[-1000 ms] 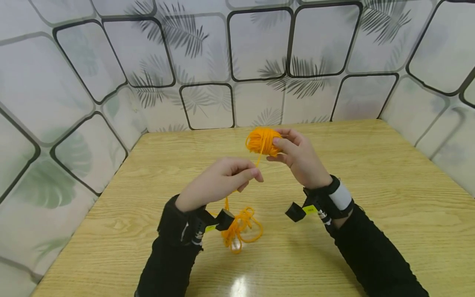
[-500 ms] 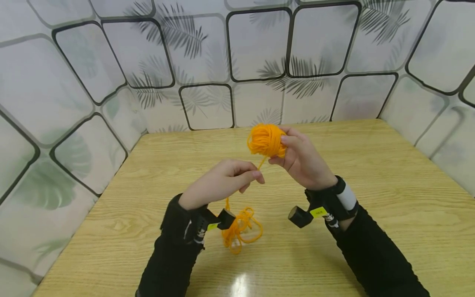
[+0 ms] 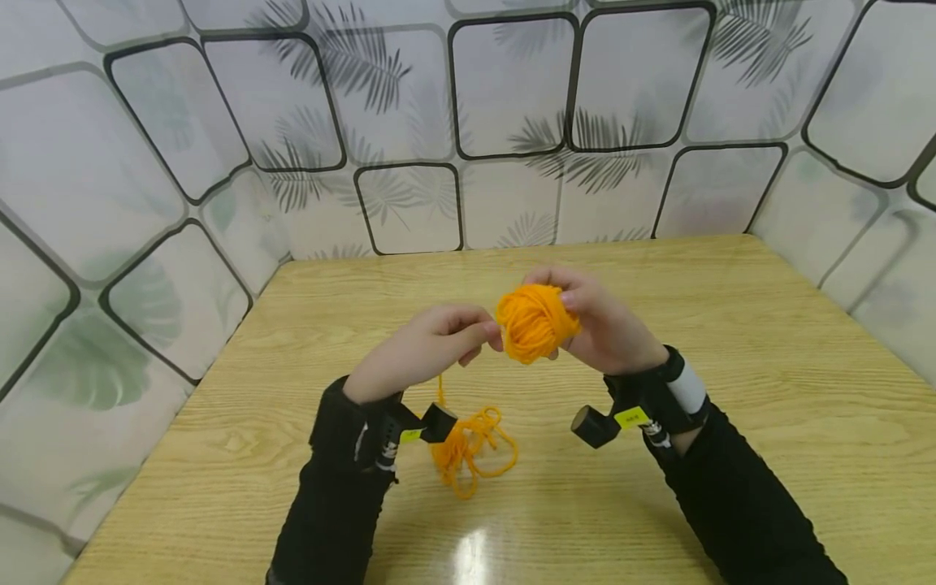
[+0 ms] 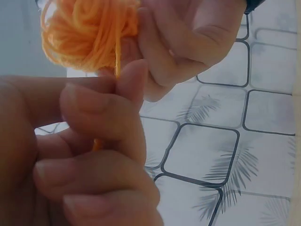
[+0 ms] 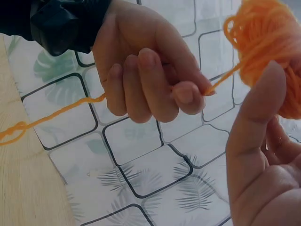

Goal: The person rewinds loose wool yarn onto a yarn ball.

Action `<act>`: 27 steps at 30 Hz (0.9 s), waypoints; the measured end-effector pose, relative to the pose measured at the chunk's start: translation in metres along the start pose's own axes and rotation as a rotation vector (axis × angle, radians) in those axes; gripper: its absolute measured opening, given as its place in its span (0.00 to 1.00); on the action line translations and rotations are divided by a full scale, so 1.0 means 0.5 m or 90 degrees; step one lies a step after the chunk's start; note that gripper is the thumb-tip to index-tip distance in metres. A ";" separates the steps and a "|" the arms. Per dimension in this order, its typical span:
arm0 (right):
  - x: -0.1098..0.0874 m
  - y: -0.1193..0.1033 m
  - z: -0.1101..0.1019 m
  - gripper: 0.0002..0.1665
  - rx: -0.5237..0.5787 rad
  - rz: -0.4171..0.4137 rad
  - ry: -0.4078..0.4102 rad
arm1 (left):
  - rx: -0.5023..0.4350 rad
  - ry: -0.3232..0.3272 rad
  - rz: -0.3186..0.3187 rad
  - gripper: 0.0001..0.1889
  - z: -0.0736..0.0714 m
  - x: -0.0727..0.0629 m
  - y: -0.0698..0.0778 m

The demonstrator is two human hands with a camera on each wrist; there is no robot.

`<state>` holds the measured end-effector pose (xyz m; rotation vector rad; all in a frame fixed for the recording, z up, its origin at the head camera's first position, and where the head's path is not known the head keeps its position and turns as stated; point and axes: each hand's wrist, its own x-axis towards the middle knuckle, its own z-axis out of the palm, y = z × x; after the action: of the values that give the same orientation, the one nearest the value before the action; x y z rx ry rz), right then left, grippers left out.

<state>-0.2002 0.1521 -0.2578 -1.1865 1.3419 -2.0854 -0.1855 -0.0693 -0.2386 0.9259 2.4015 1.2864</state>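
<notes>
My right hand grips an orange ball of yarn above the table, its thumb lying along one side. Close on its left, my left hand pinches the yarn strand between thumb and forefinger, the other fingers curled in. In the right wrist view the strand runs taut from the left fingertips to the ball. Out of the other side of the left fist it trails down to a loose heap of orange yarn on the table, partly hidden behind the left wrist camera.
The wooden table spreads under both hands. Patterned wall panels with leaf prints stand at the back and sides. A small black camera hangs from the right wrist, another from the left.
The yarn ball has turned in my right hand and come lower, nearer to the left fingers. My left hand has shifted slightly up and left. The loose heap lies almost unchanged.
</notes>
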 end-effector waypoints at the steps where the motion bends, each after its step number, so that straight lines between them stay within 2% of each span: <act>1: 0.001 0.001 -0.001 0.14 -0.007 0.004 -0.014 | -0.006 0.005 -0.003 0.14 -0.001 -0.001 0.000; 7: 0.000 0.002 -0.002 0.14 -0.061 0.043 -0.068 | -0.078 0.027 -0.006 0.15 -0.005 -0.005 0.000; 14: 0.000 0.003 0.001 0.13 -0.105 0.083 -0.077 | -0.144 0.048 -0.032 0.15 -0.009 -0.009 0.007; 20: 0.000 0.004 0.003 0.12 -0.160 0.111 -0.060 | -0.160 0.063 -0.029 0.16 -0.012 -0.011 0.005; 27: 0.001 0.004 0.002 0.13 -0.203 0.167 -0.013 | -0.157 0.068 -0.015 0.15 -0.016 -0.017 0.007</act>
<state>-0.2001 0.1501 -0.2591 -1.0773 1.7636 -1.7172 -0.1815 -0.0783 -0.2317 0.7733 2.2534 1.6155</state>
